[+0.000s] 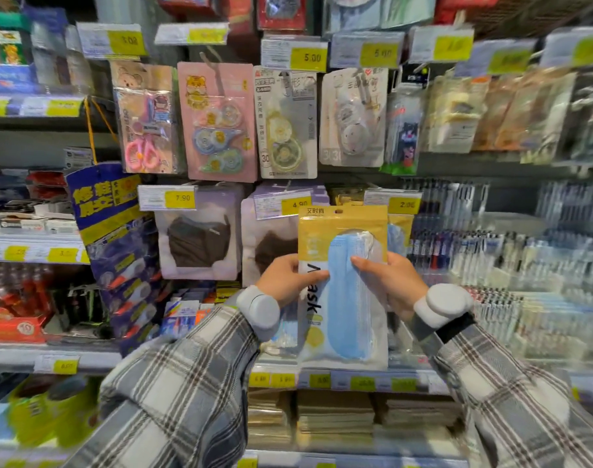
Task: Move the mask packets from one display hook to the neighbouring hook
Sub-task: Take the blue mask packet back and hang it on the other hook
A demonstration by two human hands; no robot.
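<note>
Nearest, plaid sleeves [187,383] are seen | yellow-topped blue mask packet [347,309] is pinched upright at mid-height between left hand [285,280] and right hand [391,282] | behind it, matching packets [399,231] are hung under the 2.00 price tag [405,205]; black mask pack [197,239] is hung leftward.

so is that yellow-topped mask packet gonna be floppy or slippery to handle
Probably floppy: the mask packet is a thin film pouch of soft blue masks, pinched mid-height by the left hand and right hand. Likely light, holding only flat masks. The glossy film may be slightly slippery, so its top could wobble near a hook.
</note>
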